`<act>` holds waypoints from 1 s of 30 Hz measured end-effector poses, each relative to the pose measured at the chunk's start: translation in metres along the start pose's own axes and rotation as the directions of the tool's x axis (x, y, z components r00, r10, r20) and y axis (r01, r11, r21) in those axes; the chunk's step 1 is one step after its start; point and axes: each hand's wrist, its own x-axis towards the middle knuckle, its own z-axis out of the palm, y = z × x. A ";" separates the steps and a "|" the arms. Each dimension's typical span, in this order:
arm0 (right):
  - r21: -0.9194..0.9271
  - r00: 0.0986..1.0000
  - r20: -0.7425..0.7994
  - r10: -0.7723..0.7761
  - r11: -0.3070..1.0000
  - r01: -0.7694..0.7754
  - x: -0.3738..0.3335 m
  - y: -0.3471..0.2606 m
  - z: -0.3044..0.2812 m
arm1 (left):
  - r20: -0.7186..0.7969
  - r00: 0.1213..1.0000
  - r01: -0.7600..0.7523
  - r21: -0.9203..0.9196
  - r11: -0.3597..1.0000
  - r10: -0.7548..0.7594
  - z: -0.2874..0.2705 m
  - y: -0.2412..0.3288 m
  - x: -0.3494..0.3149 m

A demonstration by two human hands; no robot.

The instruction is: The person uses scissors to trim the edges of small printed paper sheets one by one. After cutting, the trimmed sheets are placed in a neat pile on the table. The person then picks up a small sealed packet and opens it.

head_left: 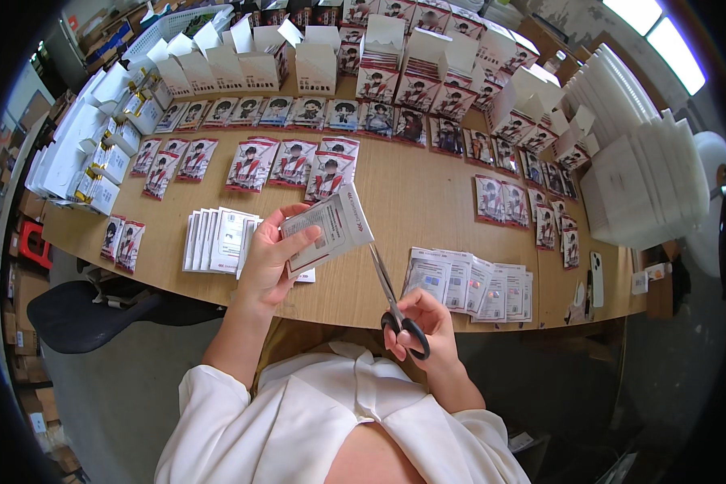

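White printed packet [328, 230] was held up, tilted, above the near side of the wooden counter [427, 194], between an overlapping stack of white packets [222, 242] on the left and a fanned row of similar packets [468, 286] on the right. The left hand [273, 252] pinched it near its left end, thumb across the face, while the right hand [423, 321] was curled around the grips of black-handled scissors [389, 289]. Their blades pointed away from the body, tips at the packet's right end; whether they touched it or had cut into it could not be told. For a clean snip, it seemed best to keep that pinch firm and clear of the blades, hold the packet flat and taut, and run the cut close along its edge, so that anything inside would probably escape a nick. A short, level stroke with steady wrists likely suited such a thin packet better than a hurried one.
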 end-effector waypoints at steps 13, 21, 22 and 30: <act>0.037 1.000 -0.012 0.007 0.999 -0.006 -0.007 -0.005 -0.004 | 0.134 0.963 -0.262 0.257 0.930 0.234 0.006 0.014 -0.010; -0.228 0.993 -0.012 -0.115 0.967 0.110 -0.012 -0.002 -0.004 | 0.268 0.907 -0.411 0.406 0.816 0.324 0.009 0.023 -0.018; -0.232 0.992 -0.006 -0.122 0.966 0.117 -0.012 -0.002 -0.004 | 0.275 0.906 -0.413 0.409 0.813 0.322 0.009 0.023 -0.019; -0.198 0.995 0.014 -0.097 0.975 0.098 -0.012 -0.003 -0.005 | 0.292 0.901 -0.422 0.406 0.811 0.322 0.008 0.022 -0.026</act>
